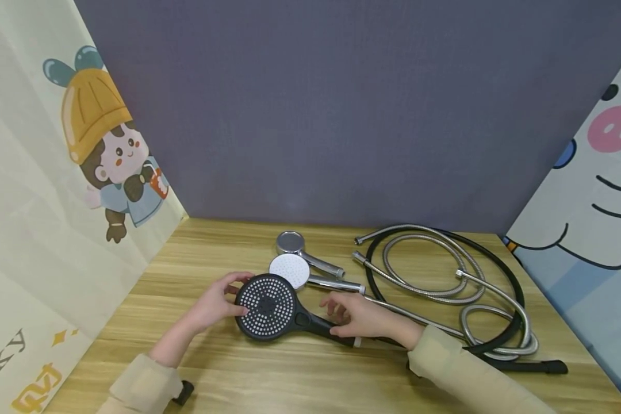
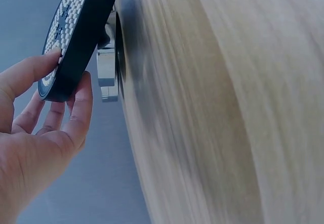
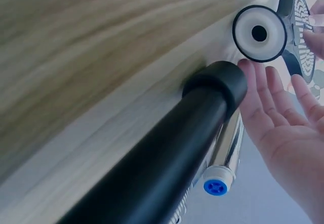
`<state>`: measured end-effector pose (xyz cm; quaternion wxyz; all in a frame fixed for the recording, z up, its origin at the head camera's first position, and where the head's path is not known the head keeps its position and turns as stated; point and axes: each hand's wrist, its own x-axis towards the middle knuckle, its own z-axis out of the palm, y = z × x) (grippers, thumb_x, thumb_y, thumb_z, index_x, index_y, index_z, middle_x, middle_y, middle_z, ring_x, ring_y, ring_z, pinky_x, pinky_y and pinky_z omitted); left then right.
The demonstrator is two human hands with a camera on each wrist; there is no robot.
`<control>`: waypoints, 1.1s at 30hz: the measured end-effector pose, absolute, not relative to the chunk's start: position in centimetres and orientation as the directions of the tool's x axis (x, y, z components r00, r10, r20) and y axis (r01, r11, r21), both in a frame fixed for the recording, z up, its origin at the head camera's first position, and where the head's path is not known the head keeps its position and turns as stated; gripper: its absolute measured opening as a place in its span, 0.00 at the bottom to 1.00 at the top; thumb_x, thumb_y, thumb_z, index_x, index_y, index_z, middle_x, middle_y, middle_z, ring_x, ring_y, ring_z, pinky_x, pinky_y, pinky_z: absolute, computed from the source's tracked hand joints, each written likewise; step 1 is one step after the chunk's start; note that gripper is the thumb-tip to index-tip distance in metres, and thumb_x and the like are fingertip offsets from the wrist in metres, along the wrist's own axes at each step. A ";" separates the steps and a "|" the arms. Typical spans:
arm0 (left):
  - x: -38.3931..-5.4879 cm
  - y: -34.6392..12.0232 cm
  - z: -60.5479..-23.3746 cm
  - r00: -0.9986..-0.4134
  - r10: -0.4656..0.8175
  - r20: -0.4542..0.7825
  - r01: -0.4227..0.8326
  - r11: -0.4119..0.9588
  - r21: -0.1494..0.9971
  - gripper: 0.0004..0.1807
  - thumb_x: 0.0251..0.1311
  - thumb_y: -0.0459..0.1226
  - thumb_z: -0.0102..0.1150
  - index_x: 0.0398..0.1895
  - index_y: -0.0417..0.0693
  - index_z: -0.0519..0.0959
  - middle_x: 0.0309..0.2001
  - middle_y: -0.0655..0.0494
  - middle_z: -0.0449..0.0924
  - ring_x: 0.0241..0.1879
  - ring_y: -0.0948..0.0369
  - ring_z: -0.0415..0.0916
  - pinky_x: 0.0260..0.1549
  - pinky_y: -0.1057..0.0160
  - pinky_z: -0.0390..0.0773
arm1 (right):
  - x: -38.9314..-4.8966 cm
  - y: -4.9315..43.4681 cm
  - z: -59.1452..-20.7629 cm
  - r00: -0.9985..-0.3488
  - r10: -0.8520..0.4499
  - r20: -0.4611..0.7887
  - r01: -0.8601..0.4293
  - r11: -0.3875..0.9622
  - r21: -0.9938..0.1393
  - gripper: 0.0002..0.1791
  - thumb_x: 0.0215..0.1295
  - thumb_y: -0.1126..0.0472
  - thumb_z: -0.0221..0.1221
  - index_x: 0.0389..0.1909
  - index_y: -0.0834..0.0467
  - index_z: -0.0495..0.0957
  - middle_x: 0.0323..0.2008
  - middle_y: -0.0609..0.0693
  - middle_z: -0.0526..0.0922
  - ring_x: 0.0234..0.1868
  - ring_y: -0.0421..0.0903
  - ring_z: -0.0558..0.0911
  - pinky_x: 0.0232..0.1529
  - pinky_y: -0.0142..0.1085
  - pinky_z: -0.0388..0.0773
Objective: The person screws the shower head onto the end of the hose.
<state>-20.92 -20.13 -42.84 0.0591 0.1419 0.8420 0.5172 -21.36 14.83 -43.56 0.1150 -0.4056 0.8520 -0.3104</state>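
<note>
A black shower head (image 1: 267, 306) with a round dotted face lies toward the front of the table. My left hand (image 1: 213, 306) pinches the left rim of its disc, thumb on the face and fingers behind, as the left wrist view shows with the tilted disc (image 2: 76, 47). My right hand (image 1: 364, 315) is at the black handle (image 1: 321, 328), its fingers extended beside the handle's white threaded end (image 3: 254, 21) and not wrapped round it. Close by in the right wrist view is the capped end of a black hose (image 3: 215, 85).
Behind lie a white-faced chrome shower head (image 1: 288, 270) and a smaller chrome one (image 1: 291, 241). Coiled metal hoses (image 1: 434, 296) and a black hose (image 1: 514, 287) spread over the right side. A dark panel (image 1: 310, 115) stands at the back; printed curtains flank the table.
</note>
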 end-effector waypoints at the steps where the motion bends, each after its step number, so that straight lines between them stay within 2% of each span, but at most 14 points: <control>1: -20.9 -20.1 -42.8 -0.952 0.302 0.046 0.178 0.423 0.889 0.41 0.37 0.23 0.70 0.61 0.47 0.70 0.59 0.40 0.67 0.49 0.46 0.71 0.36 0.61 0.84 | -21.4 14.7 -43.6 -0.647 -0.761 0.040 -0.601 0.477 -0.641 0.28 0.56 0.58 0.65 0.57 0.59 0.69 0.42 0.50 0.79 0.37 0.41 0.80 0.37 0.28 0.81; 4: -20.8 -20.2 -42.6 -0.952 0.304 0.046 0.177 0.417 0.892 0.41 0.37 0.23 0.70 0.61 0.47 0.70 0.59 0.40 0.67 0.50 0.45 0.71 0.36 0.61 0.84 | -21.8 14.3 -43.6 -0.644 -0.765 -0.009 -0.560 0.479 -0.676 0.28 0.56 0.57 0.66 0.57 0.57 0.69 0.43 0.49 0.79 0.37 0.40 0.80 0.38 0.29 0.81; 10: -20.8 -20.2 -42.5 -0.950 0.308 0.056 0.188 0.421 0.887 0.40 0.37 0.24 0.70 0.61 0.47 0.70 0.59 0.40 0.67 0.50 0.44 0.71 0.36 0.62 0.84 | -22.9 13.6 -44.3 -0.610 -0.789 -0.069 -0.557 0.489 -0.672 0.30 0.54 0.57 0.68 0.58 0.51 0.69 0.41 0.44 0.80 0.34 0.32 0.79 0.37 0.26 0.79; 21: -20.9 -20.2 -42.3 -0.947 0.314 0.069 0.202 0.412 0.889 0.40 0.38 0.23 0.69 0.61 0.45 0.70 0.59 0.40 0.67 0.49 0.45 0.71 0.37 0.63 0.84 | -23.5 13.2 -44.2 -0.562 -0.820 -0.107 -0.481 0.430 -0.765 0.30 0.54 0.61 0.67 0.58 0.57 0.69 0.41 0.51 0.81 0.36 0.36 0.79 0.40 0.27 0.80; 28: -21.2 -19.9 -41.5 -0.930 0.345 0.129 0.275 0.418 0.866 0.40 0.39 0.24 0.70 0.62 0.42 0.69 0.59 0.38 0.68 0.49 0.46 0.72 0.39 0.61 0.84 | -23.5 13.2 -44.2 -0.596 -0.796 -0.111 -0.451 0.446 -0.773 0.29 0.52 0.64 0.66 0.57 0.51 0.70 0.41 0.48 0.79 0.36 0.36 0.79 0.39 0.28 0.79; 33: -21.2 -19.7 -40.3 -0.928 0.344 0.142 0.289 0.427 0.857 0.39 0.39 0.24 0.70 0.62 0.43 0.70 0.59 0.40 0.69 0.49 0.47 0.72 0.39 0.61 0.83 | -23.4 13.3 -43.5 -0.602 -0.791 -0.111 -0.429 0.438 -0.790 0.30 0.50 0.64 0.65 0.57 0.53 0.70 0.41 0.48 0.79 0.38 0.38 0.78 0.40 0.29 0.79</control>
